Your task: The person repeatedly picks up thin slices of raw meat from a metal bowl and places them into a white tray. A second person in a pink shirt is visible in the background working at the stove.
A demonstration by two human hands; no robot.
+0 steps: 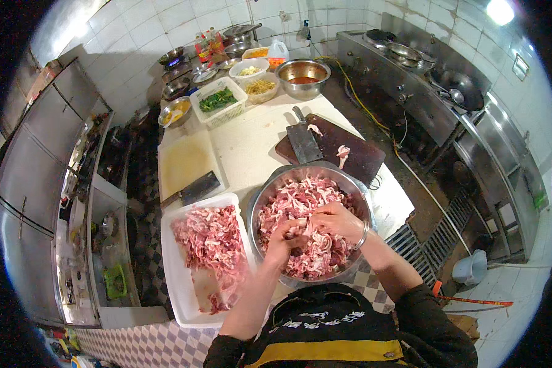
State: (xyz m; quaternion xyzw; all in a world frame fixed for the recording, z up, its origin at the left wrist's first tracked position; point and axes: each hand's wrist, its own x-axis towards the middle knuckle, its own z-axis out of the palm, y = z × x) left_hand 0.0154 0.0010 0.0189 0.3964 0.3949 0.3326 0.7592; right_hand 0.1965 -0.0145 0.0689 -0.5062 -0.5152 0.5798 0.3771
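Observation:
A large stainless steel bowl heaped with sliced raw meat stands in front of me at the table's near edge. Over the heap, my left hand has its fingers curled around some slices. Close beside it, my right hand, with a bangle at the wrist, pinches meat between bent fingertips. The fingertips of both hands are partly hidden among the slices. Left of the bowl, a white plastic tray holds more sliced raw meat, with part of its bottom bare.
Beyond the bowl, a cleaver lies on a dark cutting board with meat scraps. Another cleaver rests on a pale board. Farther back stand a basket of greens and a steel pot of reddish liquid. Stoves line the right.

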